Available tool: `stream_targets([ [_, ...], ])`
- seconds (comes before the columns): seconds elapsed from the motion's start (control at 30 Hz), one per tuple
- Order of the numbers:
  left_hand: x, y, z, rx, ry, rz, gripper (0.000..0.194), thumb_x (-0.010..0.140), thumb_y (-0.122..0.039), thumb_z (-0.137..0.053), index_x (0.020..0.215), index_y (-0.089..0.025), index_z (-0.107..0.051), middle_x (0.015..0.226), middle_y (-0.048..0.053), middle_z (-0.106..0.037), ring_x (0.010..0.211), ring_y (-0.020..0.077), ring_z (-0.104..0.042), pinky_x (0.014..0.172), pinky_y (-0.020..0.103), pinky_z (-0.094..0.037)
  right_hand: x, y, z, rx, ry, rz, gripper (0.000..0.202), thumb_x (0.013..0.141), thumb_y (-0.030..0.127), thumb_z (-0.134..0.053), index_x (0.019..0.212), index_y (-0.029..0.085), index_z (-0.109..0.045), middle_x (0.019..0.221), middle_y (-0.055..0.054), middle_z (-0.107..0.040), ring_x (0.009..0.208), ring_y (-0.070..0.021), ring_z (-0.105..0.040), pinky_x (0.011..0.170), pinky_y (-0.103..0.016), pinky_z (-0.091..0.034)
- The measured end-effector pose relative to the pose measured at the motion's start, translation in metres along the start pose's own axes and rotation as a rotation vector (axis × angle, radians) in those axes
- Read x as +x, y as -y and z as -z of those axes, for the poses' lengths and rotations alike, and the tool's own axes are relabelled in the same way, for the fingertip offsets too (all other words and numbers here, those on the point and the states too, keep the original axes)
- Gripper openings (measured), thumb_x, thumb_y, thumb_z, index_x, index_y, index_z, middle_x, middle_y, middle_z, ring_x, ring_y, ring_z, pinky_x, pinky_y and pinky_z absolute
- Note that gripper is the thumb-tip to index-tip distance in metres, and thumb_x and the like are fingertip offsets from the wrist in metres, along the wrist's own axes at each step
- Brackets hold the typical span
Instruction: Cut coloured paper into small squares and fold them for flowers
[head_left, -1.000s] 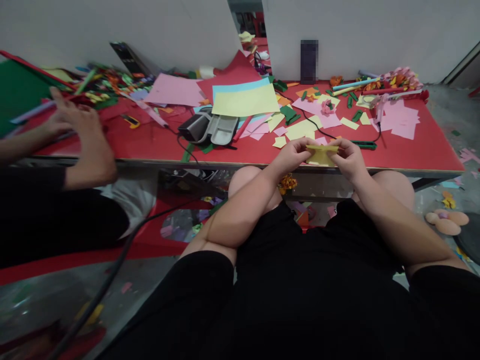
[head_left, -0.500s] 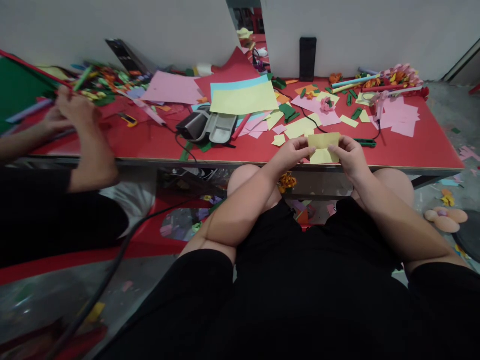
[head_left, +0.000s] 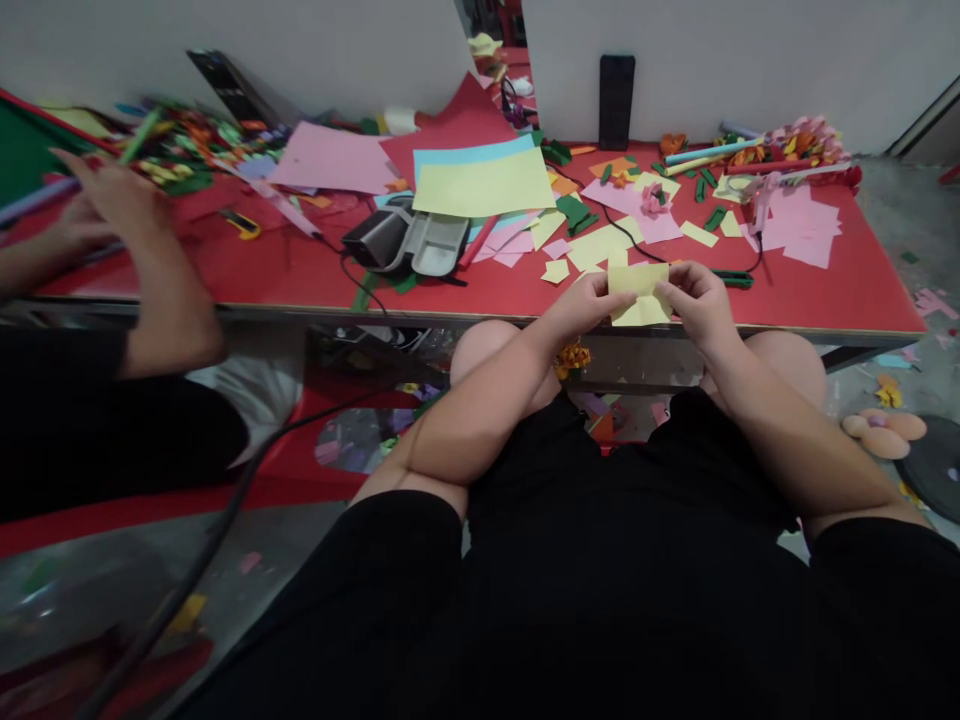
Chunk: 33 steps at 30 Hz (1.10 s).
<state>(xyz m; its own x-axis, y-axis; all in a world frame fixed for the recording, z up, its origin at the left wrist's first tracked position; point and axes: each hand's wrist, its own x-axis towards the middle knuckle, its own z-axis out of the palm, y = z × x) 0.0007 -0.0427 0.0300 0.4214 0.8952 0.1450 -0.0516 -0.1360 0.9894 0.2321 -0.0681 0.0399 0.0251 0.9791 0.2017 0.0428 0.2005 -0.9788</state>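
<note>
Now that the creased yellow paper [head_left: 639,281] has opened out, I see the left hand [head_left: 583,304] and right hand [head_left: 705,301] pinching its sides, folding seemingly unfinished.

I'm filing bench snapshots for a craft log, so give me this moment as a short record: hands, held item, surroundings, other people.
Left hand: pinching the left side of a small creased yellow paper piece
Right hand: pinching its right side
Held item position: at the front edge of the red tabletop
Leftward on tabletop: open dark-grey case with pale lining
Against wall: dark upright rectangular slab
Other people: co-worker's bare hand at the far left
</note>
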Motion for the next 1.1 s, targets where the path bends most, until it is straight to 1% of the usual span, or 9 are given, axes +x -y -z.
stream_targets([
  [0.1,0.001,-0.002,0.005,-0.047,0.061,0.021,0.035,0.097,-0.047,-0.099,0.118,-0.02,-0.093,0.095,0.007,-0.084,0.069,0.0135,-0.06,0.063,0.028,-0.048,0.001,-0.002,0.002,0.045,-0.008,-0.029,0.048,0.078,0.06,-0.103,0.098,0.031,-0.071,0.086,-0.001,-0.069,0.077,-0.0213,-0.064,0.066,-0.038,-0.057],
  [0.2,0.001,-0.006,0.008,-0.023,0.015,-0.016,0.037,0.097,-0.051,-0.099,0.115,-0.02,-0.093,0.09,0.005,-0.079,0.068,0.0131,-0.055,0.061,0.028,-0.043,0.002,-0.005,0.004,0.093,-0.006,-0.042,0.05,0.08,0.061,-0.105,0.099,0.032,-0.07,0.09,-0.001,-0.071,0.077,-0.02,-0.063,0.068,-0.037,-0.058],
  [0.33,-0.001,-0.01,0.01,0.025,-0.033,-0.022,0.04,0.097,-0.057,-0.1,0.109,-0.02,-0.091,0.093,0.006,-0.08,0.072,0.0144,-0.058,0.062,0.028,-0.043,0.003,-0.006,0.006,0.113,0.008,-0.044,0.057,0.079,0.069,-0.109,0.101,0.032,-0.072,0.093,0.0,-0.073,0.077,-0.0192,-0.064,0.068,-0.036,-0.06],
  [0.43,-0.001,-0.01,0.009,0.024,-0.059,-0.018,0.036,0.097,-0.053,-0.098,0.11,-0.02,-0.089,0.098,0.007,-0.082,0.075,0.0148,-0.06,0.062,0.027,-0.043,0.002,-0.004,0.007,0.146,0.014,-0.033,0.063,0.075,0.073,-0.114,0.1,0.032,-0.073,0.094,0.0,-0.074,0.079,-0.0187,-0.066,0.069,-0.035,-0.062],
  [0.53,0.001,-0.011,0.009,0.014,-0.09,-0.032,0.031,0.098,-0.048,-0.096,0.11,-0.02,-0.088,0.1,0.008,-0.082,0.079,0.0159,-0.063,0.062,0.027,-0.044,0.001,-0.001,0.006,0.146,0.017,-0.045,0.065,0.073,0.073,-0.114,0.099,0.032,-0.072,0.096,0.0,-0.075,0.082,-0.0198,-0.069,0.072,-0.036,-0.063],
  [0.67,0.001,-0.013,0.009,0.017,-0.123,-0.044,0.028,0.096,-0.045,-0.095,0.106,-0.022,-0.084,0.096,0.005,-0.079,0.08,0.0164,-0.064,0.064,0.026,-0.045,0.0,0.002,0.003,0.112,0.001,-0.08,0.066,0.069,0.073,-0.112,0.1,0.032,-0.069,0.095,-0.001,-0.074,0.083,-0.0213,-0.067,0.075,-0.038,-0.063],
  [0.77,0.001,-0.014,0.01,0.017,-0.132,-0.048,0.025,0.097,-0.044,-0.094,0.102,-0.022,-0.083,0.093,0.004,-0.077,0.079,0.0158,-0.062,0.064,0.027,-0.045,0.0,0.001,0.002,0.094,-0.001,-0.084,0.067,0.069,0.074,-0.109,0.1,0.032,-0.067,0.095,-0.001,-0.073,0.083,-0.0219,-0.066,0.074,-0.039,-0.062],
  [0.9,0.002,-0.012,0.011,0.025,-0.125,-0.052,0.022,0.101,-0.042,-0.093,0.103,-0.022,-0.083,0.089,0.003,-0.074,0.077,0.0153,-0.06,0.065,0.028,-0.045,0.001,0.0,0.004,0.074,0.03,-0.075,0.065,0.074,0.075,-0.107,0.102,0.033,-0.066,0.092,-0.001,-0.07,0.082,-0.0223,-0.065,0.073,-0.04,-0.061],
  [1.1,0.003,-0.007,0.013,0.033,-0.106,-0.071,0.029,0.101,-0.048,-0.096,0.099,-0.023,-0.082,0.089,0.004,-0.073,0.076,0.0159,-0.058,0.065,0.03,-0.044,0.001,-0.002,0.005,0.1,0.015,-0.07,0.061,0.073,0.07,-0.112,0.099,0.032,-0.072,0.091,0.0,-0.075,0.079,-0.0199,-0.065,0.07,-0.036,-0.063],
])
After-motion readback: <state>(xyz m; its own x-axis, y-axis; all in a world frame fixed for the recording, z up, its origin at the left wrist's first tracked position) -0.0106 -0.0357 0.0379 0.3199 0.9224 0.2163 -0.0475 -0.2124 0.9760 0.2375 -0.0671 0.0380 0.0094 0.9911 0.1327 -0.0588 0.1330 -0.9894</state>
